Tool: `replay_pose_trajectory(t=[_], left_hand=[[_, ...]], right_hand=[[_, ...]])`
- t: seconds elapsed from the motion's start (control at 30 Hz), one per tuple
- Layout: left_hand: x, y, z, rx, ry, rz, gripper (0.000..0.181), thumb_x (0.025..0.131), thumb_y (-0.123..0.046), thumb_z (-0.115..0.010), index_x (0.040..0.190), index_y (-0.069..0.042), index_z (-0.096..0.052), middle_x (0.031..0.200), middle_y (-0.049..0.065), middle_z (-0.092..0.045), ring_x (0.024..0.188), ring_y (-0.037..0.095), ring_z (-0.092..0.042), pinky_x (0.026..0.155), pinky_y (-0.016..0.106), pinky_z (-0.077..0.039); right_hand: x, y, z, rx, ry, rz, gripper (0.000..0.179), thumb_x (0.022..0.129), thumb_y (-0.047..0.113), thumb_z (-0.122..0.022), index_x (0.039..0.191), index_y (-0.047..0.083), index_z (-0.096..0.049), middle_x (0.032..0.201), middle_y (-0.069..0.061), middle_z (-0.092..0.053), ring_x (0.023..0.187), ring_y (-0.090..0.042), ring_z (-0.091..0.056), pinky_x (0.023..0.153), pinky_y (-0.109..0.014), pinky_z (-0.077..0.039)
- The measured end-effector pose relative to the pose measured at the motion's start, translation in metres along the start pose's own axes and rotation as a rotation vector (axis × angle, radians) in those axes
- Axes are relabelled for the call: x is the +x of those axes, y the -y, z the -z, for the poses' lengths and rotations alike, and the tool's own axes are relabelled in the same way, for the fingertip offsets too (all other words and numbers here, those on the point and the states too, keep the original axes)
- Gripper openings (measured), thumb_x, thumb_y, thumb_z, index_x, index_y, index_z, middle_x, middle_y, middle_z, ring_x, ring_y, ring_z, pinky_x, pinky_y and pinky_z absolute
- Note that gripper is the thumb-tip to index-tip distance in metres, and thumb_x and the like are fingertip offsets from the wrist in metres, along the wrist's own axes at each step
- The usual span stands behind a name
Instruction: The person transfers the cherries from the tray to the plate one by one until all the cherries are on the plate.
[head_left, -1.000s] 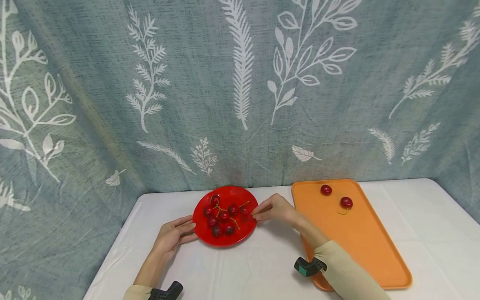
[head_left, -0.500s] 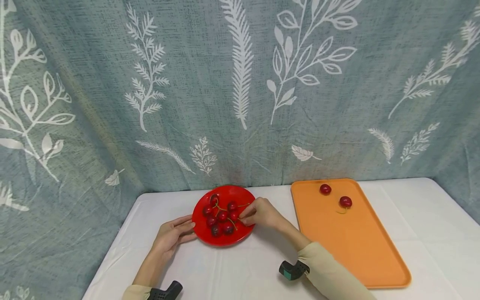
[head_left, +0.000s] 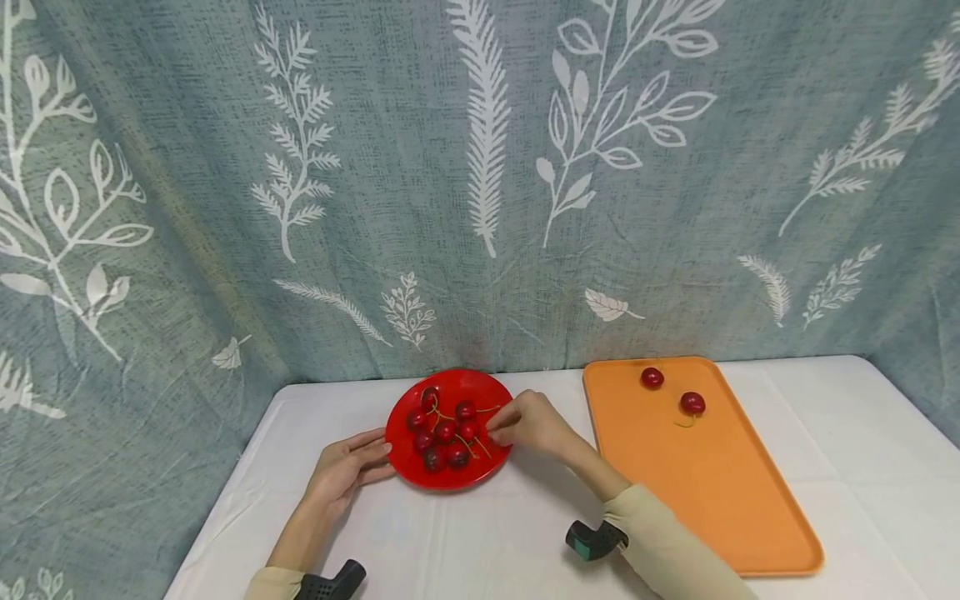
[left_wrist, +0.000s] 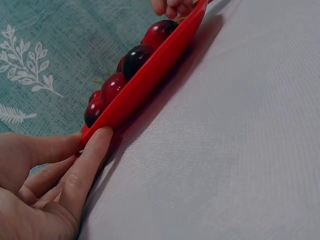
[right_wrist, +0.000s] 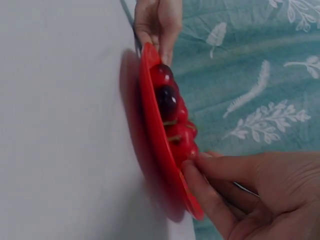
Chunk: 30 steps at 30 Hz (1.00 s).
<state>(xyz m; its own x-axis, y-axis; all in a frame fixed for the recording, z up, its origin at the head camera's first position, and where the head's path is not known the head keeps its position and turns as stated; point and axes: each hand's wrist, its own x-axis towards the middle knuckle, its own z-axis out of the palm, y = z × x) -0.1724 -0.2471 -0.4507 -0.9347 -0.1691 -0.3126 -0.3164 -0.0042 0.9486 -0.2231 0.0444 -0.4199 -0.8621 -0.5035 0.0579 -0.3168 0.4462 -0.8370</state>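
Note:
A red plate (head_left: pixel 480 475) holds several dark red cherries (head_left: pixel 446 431) with thin green stems. My left hand (head_left: pixel 341 475) grips its left rim, with fingers on both sides of the edge, as the left wrist view shows. At the right side of the plate is my right hand (head_left: pixel 532 425), thumb and fingertips close together just beside the rightmost cherry (head_left: pixel 468 430). That cherry's stem (head_left: pixel 482 447) lies free, pointing toward the lower right. In the right wrist view the fingertips (right_wrist: pixel 190 167) are right at a cherry, over the rim.
To the right lies an orange tray (head_left: pixel 720 500) with two cherries near its far end, one (head_left: pixel 652 378) at the back and another (head_left: pixel 692 404) in front of it. A white cloth (head_left: pixel 465 542) covers the table. Behind it hangs a green leaf-patterned curtain (head_left: pixel 420 192).
My right hand carried a cherry by its stem leftward into the pile on the plate, let the stem go and drew back slightly right. My left hand kept its place.

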Motion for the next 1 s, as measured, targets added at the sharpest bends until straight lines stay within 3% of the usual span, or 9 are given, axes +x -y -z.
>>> replay_pose_trajectory(t=[0.17,0.33,0.43,0.7,0.9,1.0], left_hand=[[-0.001,0.000,-0.002,-0.006,0.013,-0.005,0.047,0.095,-0.005,-0.062,0.137,0.010,-0.048,0.129,0.026,-0.059,0.090,0.019,-0.071,0.077,0.034,-0.060],[-0.001,0.001,-0.001,-0.014,0.014,-0.002,0.047,0.095,-0.004,-0.061,0.137,0.010,-0.048,0.129,0.025,-0.059,0.089,0.018,-0.071,0.077,0.035,-0.060],[-0.002,0.002,0.001,-0.013,0.008,-0.004,0.046,0.095,-0.004,-0.061,0.137,0.010,-0.048,0.129,0.025,-0.059,0.089,0.019,-0.071,0.076,0.034,-0.060],[-0.003,0.001,0.001,-0.015,0.019,-0.006,0.046,0.095,-0.004,-0.061,0.137,0.010,-0.048,0.129,0.024,-0.059,0.090,0.019,-0.071,0.078,0.035,-0.060],[-0.004,-0.001,0.003,-0.018,0.029,-0.009,0.048,0.095,-0.004,-0.061,0.138,0.011,-0.046,0.127,0.024,-0.060,0.089,0.019,-0.071,0.077,0.036,-0.060],[-0.003,-0.001,0.003,-0.019,0.029,-0.010,0.048,0.095,-0.004,-0.061,0.138,0.011,-0.046,0.127,0.023,-0.061,0.089,0.019,-0.071,0.077,0.036,-0.060]], right_hand=[[-0.010,-0.009,0.025,0.046,-0.050,-0.001,0.013,0.086,0.003,-0.073,0.095,-0.005,-0.076,0.088,-0.012,-0.075,0.072,-0.017,-0.070,0.064,-0.024,-0.059],[-0.021,-0.016,0.056,0.210,-0.101,-0.043,0.021,0.089,0.002,-0.068,0.102,-0.014,-0.070,0.094,-0.024,-0.072,0.084,-0.036,-0.071,0.076,-0.039,-0.061],[-0.026,-0.017,0.077,0.271,-0.149,-0.073,0.024,0.092,0.003,-0.066,0.107,-0.016,-0.068,0.100,-0.028,-0.070,0.092,-0.040,-0.069,0.083,-0.045,-0.059],[-0.050,-0.019,0.133,0.222,-0.230,-0.202,0.034,0.096,0.012,-0.064,0.117,-0.014,-0.064,0.108,-0.027,-0.068,0.095,-0.033,-0.070,0.088,-0.044,-0.057],[-0.067,-0.030,0.156,0.114,-0.236,-0.292,0.038,0.096,0.019,-0.064,0.117,-0.013,-0.065,0.104,-0.021,-0.071,0.092,-0.029,-0.071,0.085,-0.041,-0.059],[-0.073,-0.035,0.165,0.095,-0.236,-0.282,0.039,0.097,0.017,-0.063,0.117,-0.016,-0.063,0.105,-0.025,-0.070,0.092,-0.032,-0.071,0.085,-0.043,-0.058]])
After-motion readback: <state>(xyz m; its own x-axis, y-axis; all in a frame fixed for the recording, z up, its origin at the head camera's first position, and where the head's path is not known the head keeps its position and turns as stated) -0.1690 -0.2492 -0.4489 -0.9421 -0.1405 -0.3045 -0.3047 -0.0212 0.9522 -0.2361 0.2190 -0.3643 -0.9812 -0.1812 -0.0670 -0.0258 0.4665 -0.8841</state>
